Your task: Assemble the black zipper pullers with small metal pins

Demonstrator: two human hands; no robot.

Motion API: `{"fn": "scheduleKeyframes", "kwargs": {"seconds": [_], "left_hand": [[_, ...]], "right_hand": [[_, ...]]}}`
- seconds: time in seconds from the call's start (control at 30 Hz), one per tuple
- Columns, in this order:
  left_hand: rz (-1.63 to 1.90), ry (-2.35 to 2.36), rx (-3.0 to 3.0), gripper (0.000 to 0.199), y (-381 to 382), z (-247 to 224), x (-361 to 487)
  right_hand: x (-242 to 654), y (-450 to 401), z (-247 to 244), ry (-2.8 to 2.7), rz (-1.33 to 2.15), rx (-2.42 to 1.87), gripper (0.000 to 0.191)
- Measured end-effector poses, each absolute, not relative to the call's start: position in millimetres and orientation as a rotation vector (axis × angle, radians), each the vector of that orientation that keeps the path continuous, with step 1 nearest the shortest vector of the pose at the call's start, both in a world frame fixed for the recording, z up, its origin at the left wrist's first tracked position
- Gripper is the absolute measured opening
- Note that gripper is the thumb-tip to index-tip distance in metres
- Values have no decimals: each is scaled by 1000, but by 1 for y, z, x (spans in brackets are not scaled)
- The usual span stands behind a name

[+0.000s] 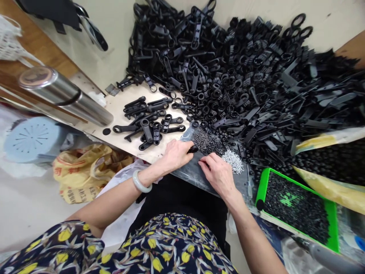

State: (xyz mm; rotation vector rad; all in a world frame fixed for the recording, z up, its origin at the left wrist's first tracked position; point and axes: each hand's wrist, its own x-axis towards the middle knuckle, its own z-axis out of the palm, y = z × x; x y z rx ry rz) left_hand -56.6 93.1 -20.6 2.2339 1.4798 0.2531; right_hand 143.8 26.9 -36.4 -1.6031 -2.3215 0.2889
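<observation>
My left hand (177, 154) is closed around a black plastic part (193, 149), whose end shows past the fingertips. Over the grey work mat (188, 171), my right hand (218, 171) has its thumb and fingers pinched together; whatever is between them is too small or hidden to make out. Just beyond the hands lie a heap of tiny dark pieces (207, 141) and a heap of small silver pins (234, 161). To the left is a loose group of black ring-ended handle parts (146, 131).
A large pile of black plastic parts (228, 68) covers the back and right. A green tray (264, 186) of small black pieces stands at right, beside a yellowish bag (333, 188). At left are a steel flask (85, 104), a blue stool (31, 139) and a yellow sack (82, 171).
</observation>
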Motion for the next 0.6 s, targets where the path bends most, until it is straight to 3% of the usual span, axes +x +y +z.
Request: {"fn": "scheduleKeyframes", "kwargs": {"seconds": [0.33, 0.6], "left_hand": [[394, 1434, 2007, 18, 84, -19, -84], [540, 1383, 1938, 16, 64, -18, -77]], "right_hand": [[145, 30, -33, -2218, 377, -1594, 23], [123, 45, -25, -1693, 1006, -1426, 21]]}}
